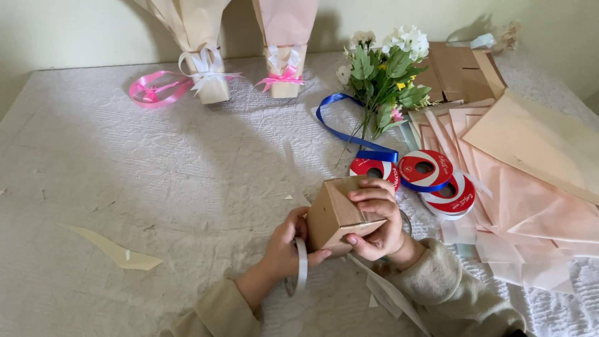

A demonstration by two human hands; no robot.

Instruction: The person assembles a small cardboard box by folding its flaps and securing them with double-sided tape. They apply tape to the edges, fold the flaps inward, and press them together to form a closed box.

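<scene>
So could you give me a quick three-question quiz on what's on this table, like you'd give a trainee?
1. True or false: both hands touch the brown box.
2. Which ribbon trails loose from the flowers to the spools? A) pink B) blue C) green
3. What does the left hand hold besides the box?

Key:
1. True: the right hand grips the box from the right, the left from below.
2. B, the blue ribbon.
3. A tape roll, looped over the fingers.
</scene>
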